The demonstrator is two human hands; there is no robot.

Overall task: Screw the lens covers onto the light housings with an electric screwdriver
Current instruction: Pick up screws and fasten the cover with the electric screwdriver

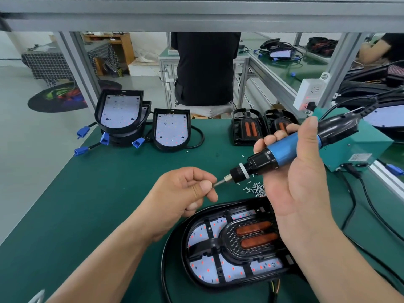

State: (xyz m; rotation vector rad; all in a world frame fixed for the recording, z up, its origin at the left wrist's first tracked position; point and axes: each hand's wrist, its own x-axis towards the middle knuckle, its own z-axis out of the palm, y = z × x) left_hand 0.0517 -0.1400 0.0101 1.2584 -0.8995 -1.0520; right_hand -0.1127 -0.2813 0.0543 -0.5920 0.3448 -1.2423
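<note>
1. Holding the electric screwdriver (290, 147) in the air above the green table (105, 193), the right hand (299, 178) sits at 3 o'clock in the view. Its grip is wrapped round the blue barrel, with thumb and fingers curled about it.
2. The tool lies nearly level. Its bit (219, 183) points toward 9 o'clock and its black cord leaves toward 2 o'clock.
3. The left hand (183, 193), just below centre, meets the end of the bit. Its grip is pressed together, with thumb and forefinger pinching the tip. Whether a screw sits between them I cannot tell.
4. The nearest light housing (203, 234) lies flat on the table at 5 o'clock, and the right wrist hides its right edge.
5. The lens cover (254, 236), a black frame with two orange lenses, rests in that housing over a white LED board dotted with red.
6. A heap of small screws (254, 190) lies on the table just beyond that housing, below the screwdriver's nose and partly behind the right hand.
7. At 10 o'clock is a stack of housings (119, 114) with the top LED board showing. One more housing (171, 132) stands beside it at 11 o'clock.
8. Blue connectors (83, 132) on black cables trail from them toward 9 o'clock.
9. At 1 o'clock two spare lens covers (247, 127) sit side by side near the table's far edge.
10. A teal box (358, 149) stands at 3 o'clock behind the right hand.
11. A white power strip (310, 92) hangs on the frame post at 2 o'clock.
12. A person in black (205, 68) is beyond the table at 12 o'clock.
</note>
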